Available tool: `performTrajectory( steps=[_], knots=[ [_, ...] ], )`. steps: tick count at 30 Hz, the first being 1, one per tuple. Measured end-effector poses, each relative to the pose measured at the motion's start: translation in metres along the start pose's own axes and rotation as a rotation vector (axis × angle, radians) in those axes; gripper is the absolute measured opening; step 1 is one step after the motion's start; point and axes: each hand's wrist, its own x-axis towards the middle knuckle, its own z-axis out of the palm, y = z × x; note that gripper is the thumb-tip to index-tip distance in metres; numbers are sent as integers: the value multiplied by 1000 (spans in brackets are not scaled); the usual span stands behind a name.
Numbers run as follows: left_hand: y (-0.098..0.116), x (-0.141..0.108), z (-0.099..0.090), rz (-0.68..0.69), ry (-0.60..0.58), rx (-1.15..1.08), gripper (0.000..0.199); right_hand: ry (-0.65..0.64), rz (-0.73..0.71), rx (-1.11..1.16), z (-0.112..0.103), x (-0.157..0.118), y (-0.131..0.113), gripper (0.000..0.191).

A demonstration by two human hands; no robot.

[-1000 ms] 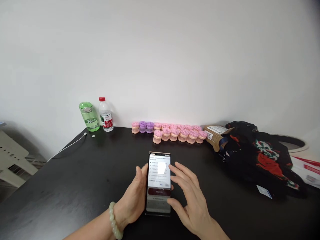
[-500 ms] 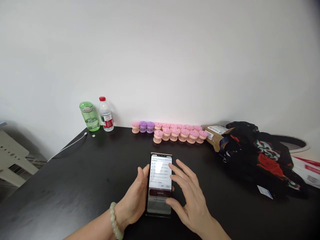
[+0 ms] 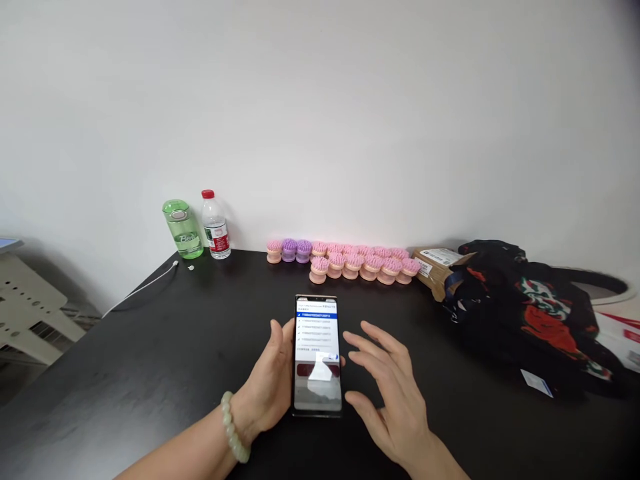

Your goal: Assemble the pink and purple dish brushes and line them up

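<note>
Left hand (image 3: pixel 265 380) gripping smartphone (image 3: pixel 318 347) — fingers clamped on edge; right hand (image 3: pixel 390 400) just beside — fingers spread apart.

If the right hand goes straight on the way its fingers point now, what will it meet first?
Most likely the phone, just beyond the fingertips of the right hand, though depth is somewhat unclear from this view.

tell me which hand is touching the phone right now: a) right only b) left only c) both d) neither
b, the left hand grips the edge of the smartphone, while the right hand hovers open beside it without touching.
</note>
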Motion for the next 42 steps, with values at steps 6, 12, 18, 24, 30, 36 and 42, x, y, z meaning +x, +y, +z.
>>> performTrajectory(
  steps=[6,12,18,24,30,36,42],
  knots=[
    [6,2,1,36,77,-31,68,7,-53,58,-2,-1,-3,25],
    [5,2,0,35,87,-34,70,-37,-56,83,0,-3,-3,26],
    [6,2,2,33,95,-38,69,-42,-58,93,2,-2,-2,26],
    [7,2,1,23,102,-33,72,-35,-61,86,0,-1,-4,25],
    [7,2,1,23,101,-46,72,-47,-64,89,1,-1,-2,25],
    [6,1,1,26,88,-54,70,-55,-58,81,2,-2,-2,26],
    [6,2,1,30,94,-59,70,-49,-62,76,2,-2,-3,27]
  ],
)
